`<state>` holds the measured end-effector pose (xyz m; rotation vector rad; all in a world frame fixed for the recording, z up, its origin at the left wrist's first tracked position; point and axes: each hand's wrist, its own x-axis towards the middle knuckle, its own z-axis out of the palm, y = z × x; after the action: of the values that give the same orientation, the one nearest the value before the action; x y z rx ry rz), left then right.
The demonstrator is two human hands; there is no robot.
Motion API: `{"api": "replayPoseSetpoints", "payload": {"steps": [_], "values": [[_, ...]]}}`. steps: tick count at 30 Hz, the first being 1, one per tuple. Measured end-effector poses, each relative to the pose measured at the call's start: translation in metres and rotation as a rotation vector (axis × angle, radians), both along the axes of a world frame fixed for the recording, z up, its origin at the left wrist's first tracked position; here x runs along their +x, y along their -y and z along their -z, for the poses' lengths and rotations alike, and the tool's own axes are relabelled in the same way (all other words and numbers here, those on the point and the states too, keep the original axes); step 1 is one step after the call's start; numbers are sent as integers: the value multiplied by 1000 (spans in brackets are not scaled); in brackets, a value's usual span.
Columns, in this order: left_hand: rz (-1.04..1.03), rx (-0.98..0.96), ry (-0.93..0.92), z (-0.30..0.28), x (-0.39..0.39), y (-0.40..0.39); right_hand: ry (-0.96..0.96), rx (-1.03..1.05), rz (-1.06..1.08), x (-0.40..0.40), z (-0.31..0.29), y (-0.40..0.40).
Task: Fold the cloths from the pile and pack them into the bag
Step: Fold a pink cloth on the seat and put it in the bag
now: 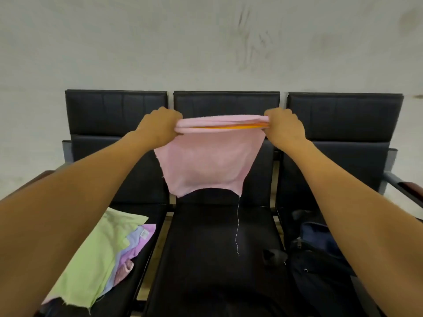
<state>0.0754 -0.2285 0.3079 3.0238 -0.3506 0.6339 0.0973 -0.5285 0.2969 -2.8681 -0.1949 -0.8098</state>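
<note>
A pink cloth (pixel 206 163) hangs in the air above the middle seat, doubled over at its top edge, where an orange stripe shows. My left hand (pixel 160 126) grips its top left corner and my right hand (pixel 283 129) grips its top right corner. A loose white thread dangles from its lower right corner. The pile of cloths (pixel 103 255) lies on the left seat, a light green one on top with blue, purple and pink ones under it. A dark blue bag (pixel 320 255) sits on the right seat, partly hidden by my right forearm.
Three joined black chairs stand against a pale wall. The middle seat (pixel 206 259) is bare below the hanging cloth. A dark armrest (pixel 409 191) juts out at the far right.
</note>
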Motion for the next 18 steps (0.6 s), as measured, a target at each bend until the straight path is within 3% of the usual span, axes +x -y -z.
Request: {"api": "replayPoseSetpoints", "payload": {"steps": [2, 7, 11, 18], "values": [[48, -64, -204, 9, -14, -3, -178, 56, -78, -13, 14, 5], [43, -70, -388, 58, -42, -2, -504, -9, -123, -46, 65, 5], [75, -146, -673, 120, -69, 0, -740, -8, -141, -69, 124, 6], [-2, -115, -969, 205, -98, -18, -959, 119, -212, -109, 208, 6]]}}
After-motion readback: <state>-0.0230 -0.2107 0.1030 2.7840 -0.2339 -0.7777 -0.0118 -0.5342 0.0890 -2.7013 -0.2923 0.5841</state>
